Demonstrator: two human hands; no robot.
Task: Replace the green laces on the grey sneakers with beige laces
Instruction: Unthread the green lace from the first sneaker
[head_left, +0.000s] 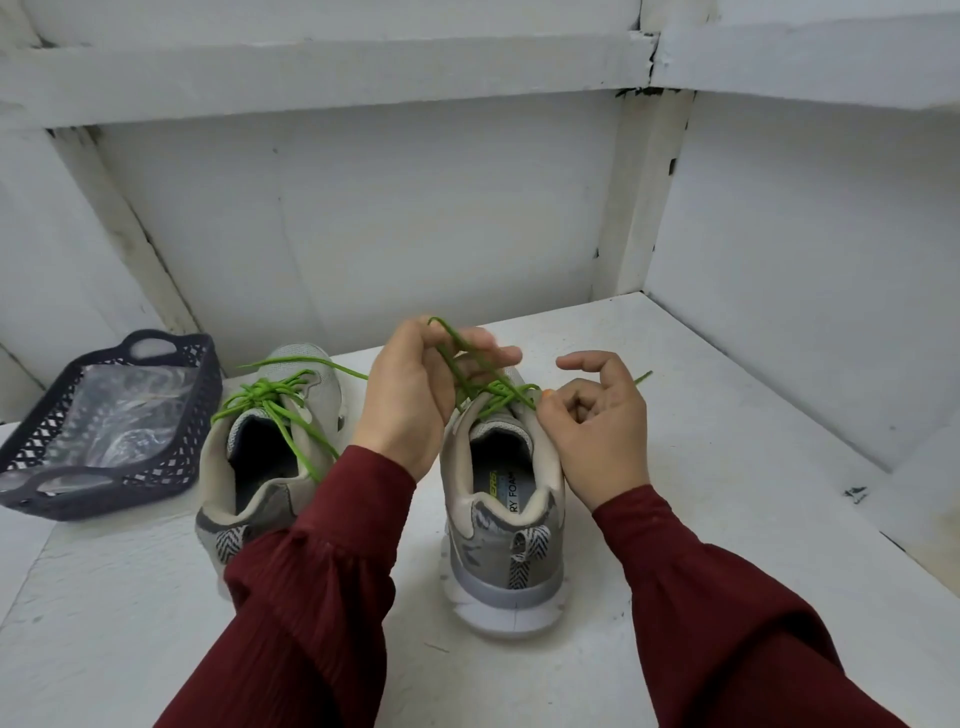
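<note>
The left hand (410, 400) pinched a loop of lace (498, 389) above the right shoe (506, 519). The right hand (597, 431), fingers curled, pinched the same lace.

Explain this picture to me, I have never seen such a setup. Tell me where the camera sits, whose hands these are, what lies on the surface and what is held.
No machine here: a person wears one camera on the head, looking down at their own hands. The left hand lifts a loop of green lace from the grey sneaker; the right hand pinches the same lace. A second sneaker, laced green, and a dark basket holding clear plastic stand on the white surface.
</note>
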